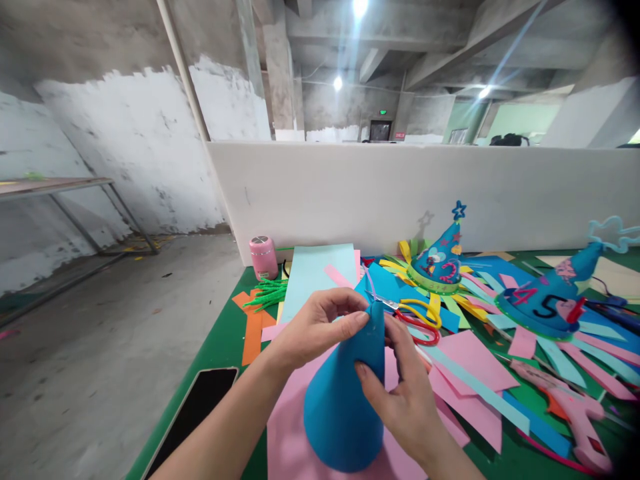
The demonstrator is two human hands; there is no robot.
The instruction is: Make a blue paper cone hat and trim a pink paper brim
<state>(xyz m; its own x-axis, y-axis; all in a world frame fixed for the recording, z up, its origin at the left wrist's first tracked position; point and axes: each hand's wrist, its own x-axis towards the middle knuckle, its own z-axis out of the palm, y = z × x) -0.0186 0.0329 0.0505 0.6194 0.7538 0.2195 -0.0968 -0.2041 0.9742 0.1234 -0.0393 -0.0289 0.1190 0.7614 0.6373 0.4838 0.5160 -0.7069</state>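
A plain blue paper cone (343, 413) stands point up over a pink sheet (283, 433), directly in front of me. Near its tip, my left hand (320, 327) grips the paper between thumb and fingers. My right hand (405, 393) holds the cone's right side, the thumb on the front and the other fingers partly hidden behind. A thin purple strand, perhaps a pipe cleaner (370, 280), rises at the tip. Just behind the cone lie scissors (423, 320) with red and yellow handles.
Two decorated blue party hats (436, 260) (555, 293) stand at the right on paper strips. A pink glue gun (565, 407) lies at the lower right, a phone (195, 420) at the left. Green pipe cleaners (267, 293) and a pink canister (263, 258) sit before a white partition (320, 193).
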